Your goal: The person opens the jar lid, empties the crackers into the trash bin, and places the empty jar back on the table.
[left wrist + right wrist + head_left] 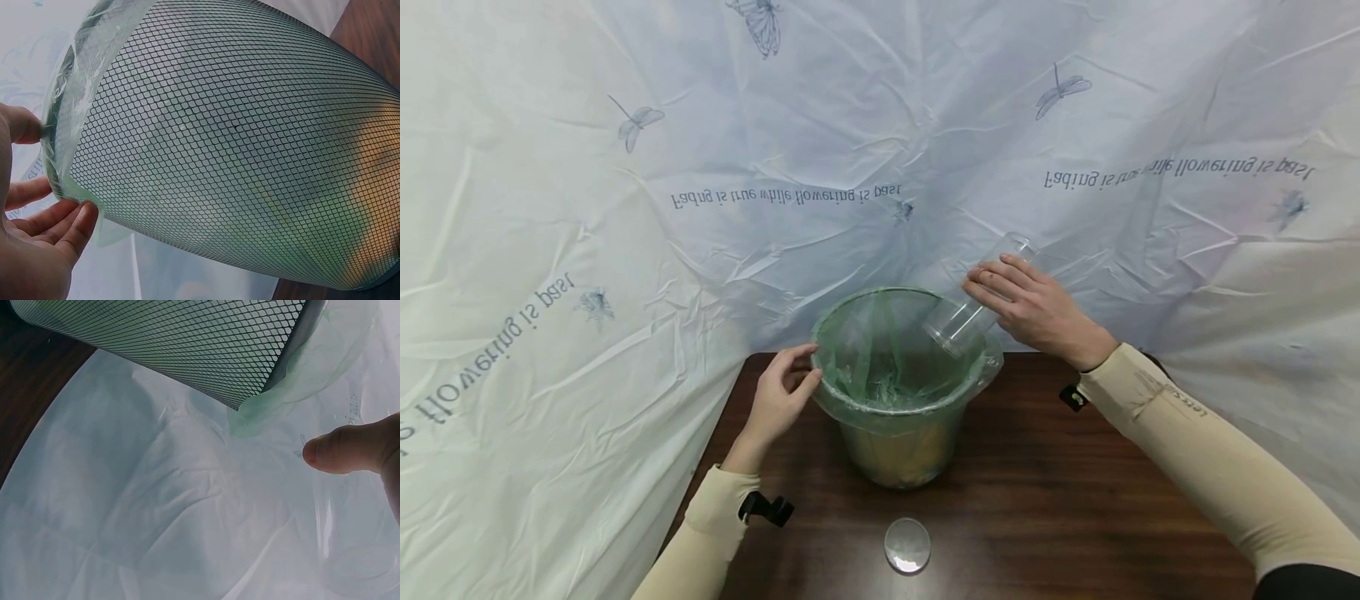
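Observation:
A round mesh wastebasket (902, 454), lined with a green plastic bag (850, 333), stands on a dark wooden table. My left hand (782, 396) holds its left rim, with thumb and fingertips on the edge and the bag's fold (94, 69). Above the right side of the rim, my right hand (1037, 308) grips a clear cylindrical jar (966, 321). The jar is tilted, its lower end over the basket's mouth; I see nothing inside it. In the right wrist view the jar (359, 550) shows below the thumb. Orange-yellow contents show through the basket's lower mesh.
A clear round disc, like a lid (907, 546), lies on the table (1045, 483) in front of the basket. White printed sheeting (820, 233) hangs behind and on both sides. Each wrist wears a small black device (767, 508).

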A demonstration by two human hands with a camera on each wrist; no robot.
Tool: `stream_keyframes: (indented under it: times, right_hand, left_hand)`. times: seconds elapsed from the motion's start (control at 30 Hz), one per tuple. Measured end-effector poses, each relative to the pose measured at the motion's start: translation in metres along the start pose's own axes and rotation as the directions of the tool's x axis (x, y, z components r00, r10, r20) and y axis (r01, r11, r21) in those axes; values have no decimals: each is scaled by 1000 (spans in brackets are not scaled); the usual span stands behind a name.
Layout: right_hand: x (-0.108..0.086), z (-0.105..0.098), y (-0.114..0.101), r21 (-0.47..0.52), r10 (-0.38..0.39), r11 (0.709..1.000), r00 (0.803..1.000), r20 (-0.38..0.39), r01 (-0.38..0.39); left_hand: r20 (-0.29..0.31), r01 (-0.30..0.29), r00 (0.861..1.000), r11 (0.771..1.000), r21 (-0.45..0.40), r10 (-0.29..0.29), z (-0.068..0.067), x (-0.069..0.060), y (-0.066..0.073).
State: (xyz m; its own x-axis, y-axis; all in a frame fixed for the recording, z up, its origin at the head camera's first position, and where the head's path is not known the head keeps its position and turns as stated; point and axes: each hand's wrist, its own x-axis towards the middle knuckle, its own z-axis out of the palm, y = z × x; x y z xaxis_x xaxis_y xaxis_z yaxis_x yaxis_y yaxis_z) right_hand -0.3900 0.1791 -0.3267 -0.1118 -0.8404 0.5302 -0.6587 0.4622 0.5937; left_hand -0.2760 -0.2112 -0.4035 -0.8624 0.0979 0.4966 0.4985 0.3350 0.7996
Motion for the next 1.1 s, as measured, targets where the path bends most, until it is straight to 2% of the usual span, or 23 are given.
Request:
stream_keyframes:
  times: [0.5,0.8,1.1]
  right_hand:
    - [-6,0,3,139,116,984,992,-50,-108]
    - [-10,-2,4,145,140,981,988,-66,-130]
    - [-18,-2,5,156,209,969,971,-112,-191]
  left_hand:
    - [-1,-5,1000,1000,1,5,1,0,-2]
    - [-9,-27,1000,999,-22,27,0,1,-2]
    - [-7,-19,1000,1000,-1,19,1,1,-2]
